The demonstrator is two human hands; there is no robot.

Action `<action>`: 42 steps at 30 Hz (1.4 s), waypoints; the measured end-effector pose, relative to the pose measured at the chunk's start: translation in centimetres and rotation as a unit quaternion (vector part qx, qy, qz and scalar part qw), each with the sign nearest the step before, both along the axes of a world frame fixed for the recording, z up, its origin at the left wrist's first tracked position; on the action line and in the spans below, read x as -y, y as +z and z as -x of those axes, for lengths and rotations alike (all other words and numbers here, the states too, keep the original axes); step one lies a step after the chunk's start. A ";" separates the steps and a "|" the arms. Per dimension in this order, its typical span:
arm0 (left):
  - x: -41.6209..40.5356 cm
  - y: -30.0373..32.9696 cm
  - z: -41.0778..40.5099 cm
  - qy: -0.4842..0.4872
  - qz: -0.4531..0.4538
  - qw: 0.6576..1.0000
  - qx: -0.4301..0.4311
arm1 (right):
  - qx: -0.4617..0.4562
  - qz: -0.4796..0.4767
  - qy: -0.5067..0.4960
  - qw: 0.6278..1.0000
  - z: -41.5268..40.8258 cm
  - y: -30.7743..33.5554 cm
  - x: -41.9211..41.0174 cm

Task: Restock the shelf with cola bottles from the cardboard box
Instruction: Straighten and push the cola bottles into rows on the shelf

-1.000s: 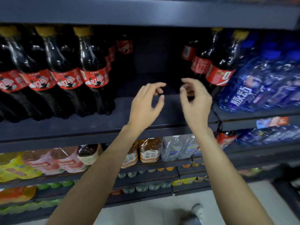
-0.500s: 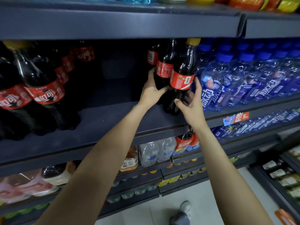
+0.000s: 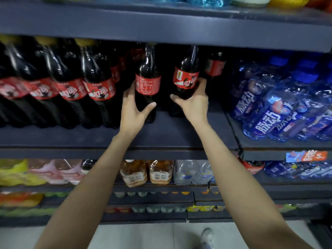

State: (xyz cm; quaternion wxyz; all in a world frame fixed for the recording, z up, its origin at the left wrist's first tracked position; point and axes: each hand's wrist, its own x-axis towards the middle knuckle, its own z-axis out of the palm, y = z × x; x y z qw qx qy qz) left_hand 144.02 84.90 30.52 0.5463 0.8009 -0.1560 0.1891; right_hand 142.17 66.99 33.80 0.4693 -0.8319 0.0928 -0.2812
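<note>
Left hand wrapped around the lower body of one cola bottle, thumb across the front, fingers curled behind, just under its red label. Right hand clamped the same way on a second cola bottle, thumb in front, fingers reaching up the right side onto the label. Both bottles upright on the dark shelf, near each other with a gap between, bases on the board, set back from the front edge. Left of them, a row of cola bottles with red labels, standing close together, yellow caps partly showing under the shelf above. Behind and to the right, another red-labelled bottle deep in shadow. Further right, on the neighbouring board, blue drink bottles lying tilted. Below, a lower shelf with amber tea bottles and clear water bottles side by side. At the bottom, pale floor and a shoe.
</note>
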 end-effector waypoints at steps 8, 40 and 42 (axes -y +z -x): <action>0.7 0.3 0.8 0.016 0.054 0.998 0.038 | -0.016 0.041 0.054 0.998 -6.8 1.6 -3.0; 0.7 -1.1 3.6 0.283 -0.134 0.946 0.088 | -0.043 0.142 0.220 0.964 -10.4 -1.6 -5.9; 0.9 -1.0 3.4 0.276 -0.120 0.951 0.073 | -0.024 0.124 0.240 0.962 -10.3 -0.9 -4.8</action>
